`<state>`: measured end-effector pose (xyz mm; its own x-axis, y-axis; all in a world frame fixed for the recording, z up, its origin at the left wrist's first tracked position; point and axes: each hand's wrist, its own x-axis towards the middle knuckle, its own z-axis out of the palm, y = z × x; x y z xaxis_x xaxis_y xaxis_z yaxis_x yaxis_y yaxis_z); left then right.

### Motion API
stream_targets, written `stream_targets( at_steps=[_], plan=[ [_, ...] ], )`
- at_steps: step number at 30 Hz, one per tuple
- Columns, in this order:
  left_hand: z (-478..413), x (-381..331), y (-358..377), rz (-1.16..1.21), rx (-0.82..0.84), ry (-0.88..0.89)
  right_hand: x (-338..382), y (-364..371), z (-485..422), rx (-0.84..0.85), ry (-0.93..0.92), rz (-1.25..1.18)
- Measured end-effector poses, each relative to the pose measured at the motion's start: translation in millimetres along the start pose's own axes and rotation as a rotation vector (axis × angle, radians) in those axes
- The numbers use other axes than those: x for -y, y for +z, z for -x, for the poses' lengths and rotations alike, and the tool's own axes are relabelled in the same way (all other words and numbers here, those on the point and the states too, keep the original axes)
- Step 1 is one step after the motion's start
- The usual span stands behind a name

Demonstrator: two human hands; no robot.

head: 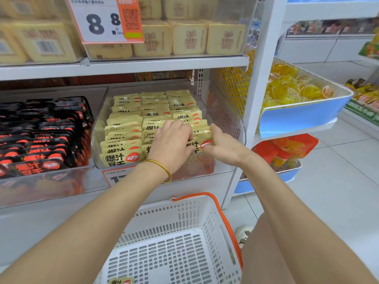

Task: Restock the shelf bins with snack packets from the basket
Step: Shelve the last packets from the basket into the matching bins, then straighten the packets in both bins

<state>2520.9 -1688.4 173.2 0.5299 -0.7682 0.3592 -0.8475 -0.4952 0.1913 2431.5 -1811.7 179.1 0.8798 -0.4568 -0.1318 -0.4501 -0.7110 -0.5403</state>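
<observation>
White basket (215, 224) with an orange handle (192, 195) stands nearest, at the foot of the shelf, and one yellow packet (120, 281) lies at its near edge. Above it, on the middle shelf, a clear bin (229, 124) holds three rows of yellow snack packets (125, 144) standing on edge. Both hands are inside this bin, at the near end of the right row. Left hand (174, 142) has its fingers curled over the packet tops, with the thumb against the front packet (195, 144). Right hand (222, 146) pinches the right edge of that same packet. A gold bangle (162, 168) sits on the left wrist. To the left is a bin of black packets (41, 140); to the far right are yellow jelly cups (291, 89).
</observation>
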Motion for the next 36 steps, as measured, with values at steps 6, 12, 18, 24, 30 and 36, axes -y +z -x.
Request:
stream_targets(
  at_steps=[6,12,18,24,30,36],
  plan=[
    [0.2,2.1,2.5,-0.014,-0.001,0.034,1.0,5.8,1.6,-0.093,0.019,0.071],
    [33.1,16.9,-3.2,0.053,-0.253,0.087,-2.4,3.3,18.9,-0.232,0.02,0.054],
    [88.8,41.2,8.4,0.05,-0.279,0.098,27.6,59.3,59.4,-0.599,-0.358,-0.06],
    [172.4,112.0,47.0,-0.078,0.279,-0.236,35.0,211.0,33.8,0.172,-0.276,0.155],
    [247.1,169.9,85.4,-0.163,0.661,-0.489,20.7,388.9,37.3,0.756,-0.297,0.337],
    [274.1,195.9,121.2,-0.139,0.758,-0.583,1.3,509.9,40.2,0.739,-0.147,0.416]
  ],
)
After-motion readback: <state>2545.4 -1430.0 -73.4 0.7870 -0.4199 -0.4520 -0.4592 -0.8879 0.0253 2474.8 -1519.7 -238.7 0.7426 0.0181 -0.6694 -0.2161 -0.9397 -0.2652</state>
